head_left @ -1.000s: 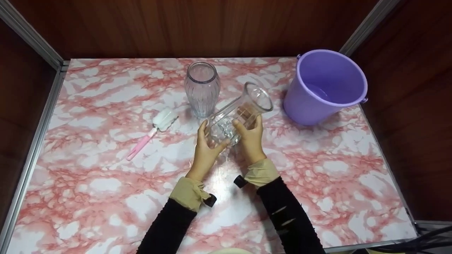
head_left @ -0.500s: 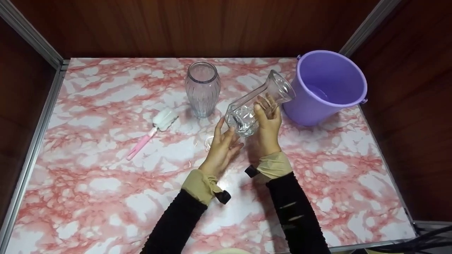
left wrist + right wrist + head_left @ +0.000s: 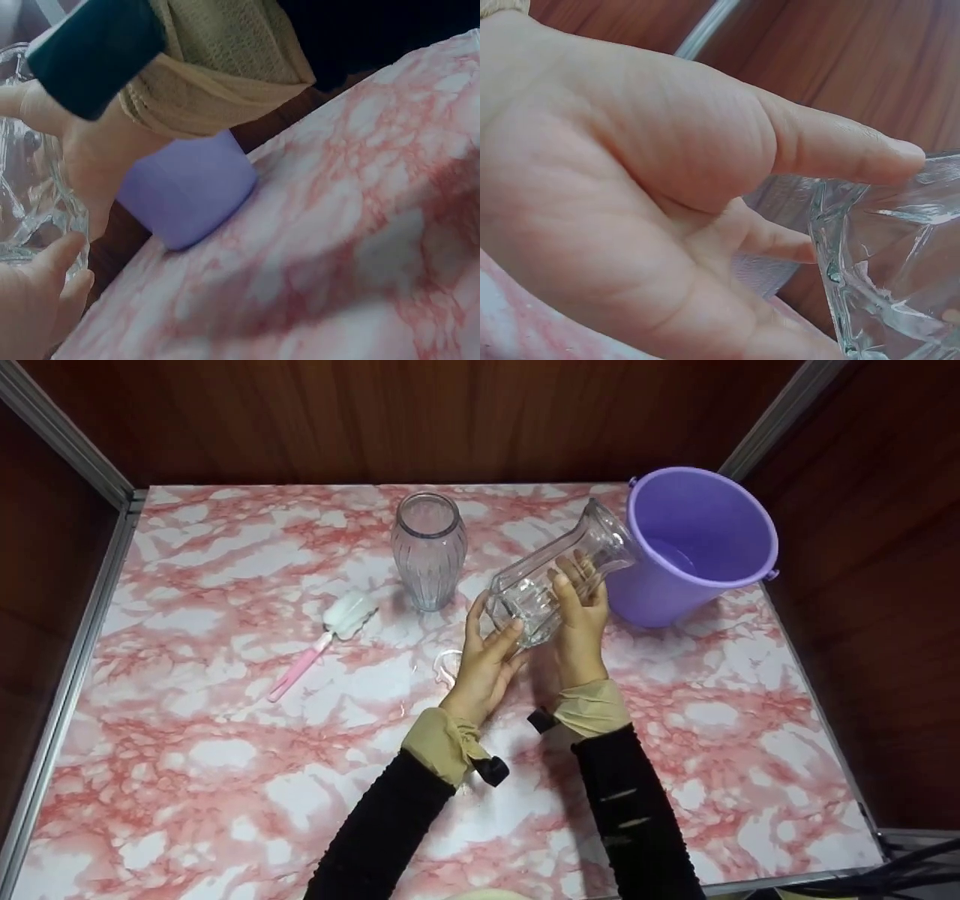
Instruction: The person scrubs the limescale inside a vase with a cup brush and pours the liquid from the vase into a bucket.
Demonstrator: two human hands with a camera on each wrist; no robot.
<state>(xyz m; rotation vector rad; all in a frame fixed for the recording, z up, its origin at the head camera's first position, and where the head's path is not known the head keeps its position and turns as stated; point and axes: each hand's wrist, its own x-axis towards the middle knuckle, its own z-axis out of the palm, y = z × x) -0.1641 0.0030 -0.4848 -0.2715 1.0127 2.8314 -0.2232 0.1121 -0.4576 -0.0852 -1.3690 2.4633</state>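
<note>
A clear glass vase (image 3: 529, 598) is tilted, its flared mouth up to the right and overlapping the purple bucket's (image 3: 652, 592) near-left rim in the head view. My right hand (image 3: 583, 639) grips the upper body, thumb on the near side and fingers seen through the glass. At the faceted base, my left hand (image 3: 484, 669) holds on with thumb and fingers on either side. The right wrist view gives a close look at that left hand (image 3: 630, 187), its thumb lying along the glass. In the left wrist view, the vase (image 3: 26, 199) is cut off at the edge.
A second, ribbed vase (image 3: 429, 562) stands upright left of the held one. Farther left lies a sponge brush (image 3: 301, 669) with a pink handle. Some liquid (image 3: 448, 666) wets the red-and-white marbled table (image 3: 225, 780). Brown panels (image 3: 420, 420) enclose the back and sides.
Both hands and the clear vase have moved right toward the bucket. My left hand loosened from the base half a second ago and now holds it again.
</note>
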